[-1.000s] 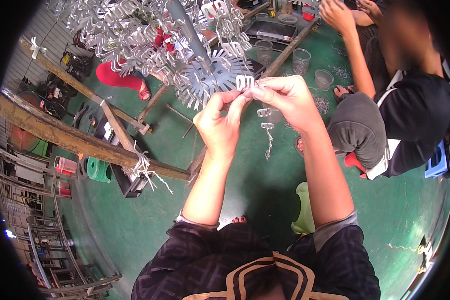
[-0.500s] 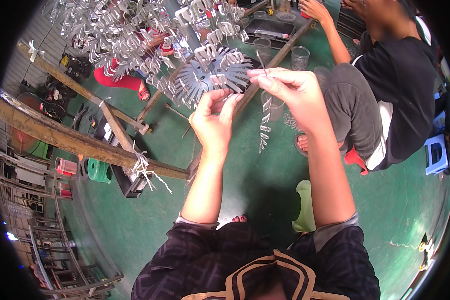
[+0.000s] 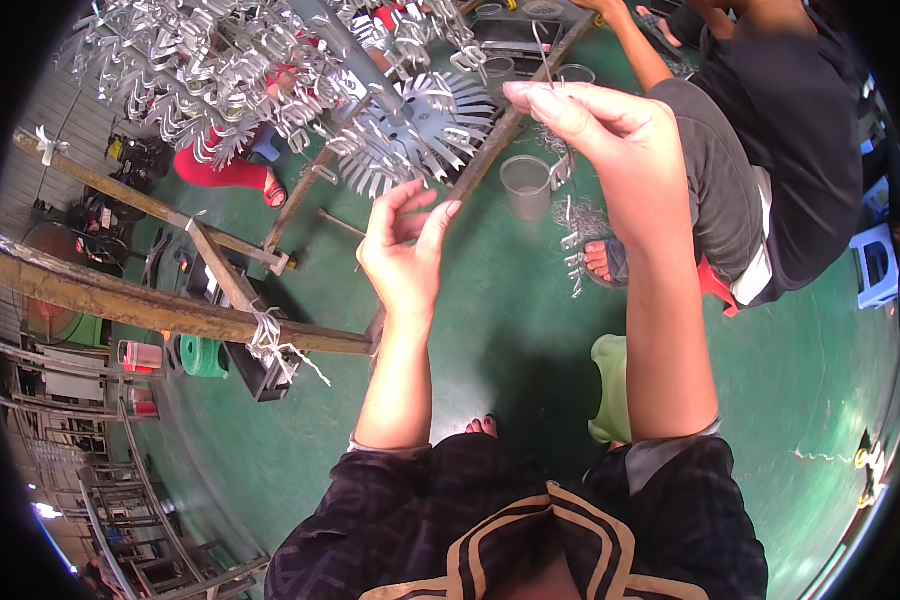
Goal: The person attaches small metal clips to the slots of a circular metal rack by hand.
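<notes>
Between thumb and fingers, my right hand (image 3: 620,150) pinches a thin wire hook (image 3: 542,45), its bent tip standing up above the fingertips. Below that hand hangs a string of small silvery metal pieces (image 3: 572,245), seemingly on the same wire. My left hand (image 3: 405,260) is empty, thumb and fingers apart, just below a grey slotted disc (image 3: 420,135) on a pole. Above and left of the disc, a dense cluster of bent silvery metal parts (image 3: 210,70) surrounds the pole.
A rusty beam frame (image 3: 170,305) crosses the left side. A clear plastic cup (image 3: 526,190) stands on the green floor. At right sits a person in black (image 3: 790,150). A light green stool (image 3: 610,385) is near my right forearm; a blue stool (image 3: 876,265) stands farther right.
My right hand has risen and moved right, carrying the wire hook and hanging pieces away from the disc. My left hand has moved slightly left, and its fingers have spread.
</notes>
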`<action>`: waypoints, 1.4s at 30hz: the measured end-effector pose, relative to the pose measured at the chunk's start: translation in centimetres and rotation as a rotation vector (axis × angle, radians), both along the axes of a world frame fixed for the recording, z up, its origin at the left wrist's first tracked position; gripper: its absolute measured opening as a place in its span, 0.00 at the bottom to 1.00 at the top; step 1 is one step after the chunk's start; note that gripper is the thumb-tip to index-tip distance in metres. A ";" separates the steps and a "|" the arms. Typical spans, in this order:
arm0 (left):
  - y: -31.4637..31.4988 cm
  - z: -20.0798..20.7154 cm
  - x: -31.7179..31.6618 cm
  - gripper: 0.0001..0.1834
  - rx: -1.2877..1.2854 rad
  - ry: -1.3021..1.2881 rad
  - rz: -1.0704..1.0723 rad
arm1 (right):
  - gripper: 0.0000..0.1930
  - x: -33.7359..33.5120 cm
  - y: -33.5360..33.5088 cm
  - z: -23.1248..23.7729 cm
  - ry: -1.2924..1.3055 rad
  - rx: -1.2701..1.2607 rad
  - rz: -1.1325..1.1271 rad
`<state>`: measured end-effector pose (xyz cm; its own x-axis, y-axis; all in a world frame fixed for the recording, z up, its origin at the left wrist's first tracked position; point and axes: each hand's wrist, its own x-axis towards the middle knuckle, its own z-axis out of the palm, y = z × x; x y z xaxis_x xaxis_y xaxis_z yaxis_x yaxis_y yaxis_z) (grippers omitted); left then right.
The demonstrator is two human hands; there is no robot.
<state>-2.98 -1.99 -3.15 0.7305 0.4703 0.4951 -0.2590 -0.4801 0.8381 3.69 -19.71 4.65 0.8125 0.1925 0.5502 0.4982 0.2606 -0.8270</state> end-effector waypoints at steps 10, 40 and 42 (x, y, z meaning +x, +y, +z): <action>-2.0 -8.5 -0.9 0.14 0.152 0.538 -0.419 | 0.11 -0.4 -0.8 0.5 0.025 0.007 -0.128; -9.1 -18.2 -0.1 0.05 -0.067 0.532 -0.697 | 0.13 -1.7 -0.5 1.4 0.021 0.116 -0.091; -8.6 -18.4 -0.1 0.04 -0.039 0.479 -0.710 | 0.13 -1.3 -0.4 1.1 0.016 0.165 -0.083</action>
<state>-3.09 -10.57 -21.50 0.9846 -0.1674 0.0513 -0.1014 -0.3066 0.9464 2.36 -20.10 5.78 0.8305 0.0329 0.5560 0.5111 0.3521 -0.7841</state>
